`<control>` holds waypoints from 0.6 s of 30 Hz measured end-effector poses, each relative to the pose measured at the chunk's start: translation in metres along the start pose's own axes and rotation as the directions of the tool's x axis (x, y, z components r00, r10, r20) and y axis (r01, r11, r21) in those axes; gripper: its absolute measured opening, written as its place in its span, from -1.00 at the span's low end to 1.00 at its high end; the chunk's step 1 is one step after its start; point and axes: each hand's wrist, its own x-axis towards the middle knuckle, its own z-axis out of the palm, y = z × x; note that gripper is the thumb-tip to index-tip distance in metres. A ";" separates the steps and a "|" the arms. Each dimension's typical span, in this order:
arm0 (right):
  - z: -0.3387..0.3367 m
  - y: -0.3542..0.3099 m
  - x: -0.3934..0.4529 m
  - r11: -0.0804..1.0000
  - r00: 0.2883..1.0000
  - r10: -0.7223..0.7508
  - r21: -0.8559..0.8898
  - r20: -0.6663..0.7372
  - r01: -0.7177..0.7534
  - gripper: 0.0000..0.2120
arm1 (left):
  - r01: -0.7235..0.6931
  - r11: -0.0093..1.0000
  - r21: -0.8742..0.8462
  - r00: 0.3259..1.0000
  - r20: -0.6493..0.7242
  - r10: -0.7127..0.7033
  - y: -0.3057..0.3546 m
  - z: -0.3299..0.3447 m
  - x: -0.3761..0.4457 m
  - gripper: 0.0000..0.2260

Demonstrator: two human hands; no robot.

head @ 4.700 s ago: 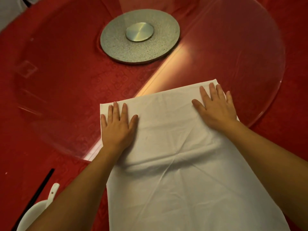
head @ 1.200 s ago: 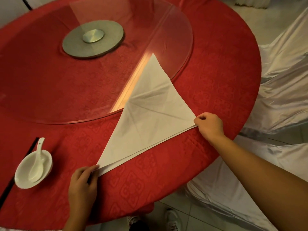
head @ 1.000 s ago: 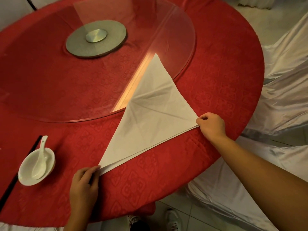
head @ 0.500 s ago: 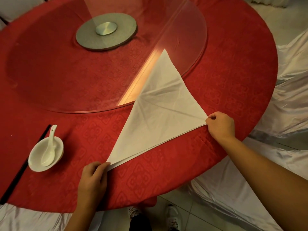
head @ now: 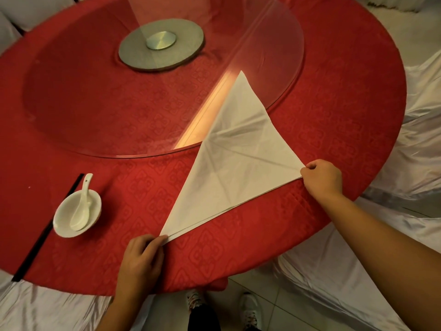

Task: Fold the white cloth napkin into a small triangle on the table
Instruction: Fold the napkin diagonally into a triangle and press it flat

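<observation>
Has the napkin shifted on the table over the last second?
No. The napkin keeps its place against the glass turntable: apex on the glass, long edge on the red cloth. Only the camera moved.

Both forearms are bare, with no sleeves showing up to the frame's edge. The left hand (head: pixel 140 261) and the right hand (head: pixel 322 179) carry no rings, watch or bracelet that can be seen. Below the left hand, dark trousers (head: pixel 202 317) show, and pale patterned sneakers (head: pixel 249 311) with laces stand to either side of them.
</observation>
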 end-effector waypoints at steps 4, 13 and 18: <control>-0.003 -0.002 0.004 0.995 0.992 0.091 -0.059 0.091 -0.085 -0.77 | 0.158 0.987 -0.008 0.987 -0.013 -0.158 0.012 -0.002 0.001 -0.63; -0.011 0.000 -0.002 0.929 0.936 0.252 0.210 0.248 -0.306 -0.85 | 0.124 0.991 0.054 0.992 -0.006 -0.124 0.014 -0.010 -0.001 -0.65; -0.020 0.009 -0.028 0.789 0.865 0.318 0.398 0.387 -0.469 -0.91 | 0.124 0.987 0.099 0.992 0.002 -0.125 -0.001 -0.019 -0.003 -0.78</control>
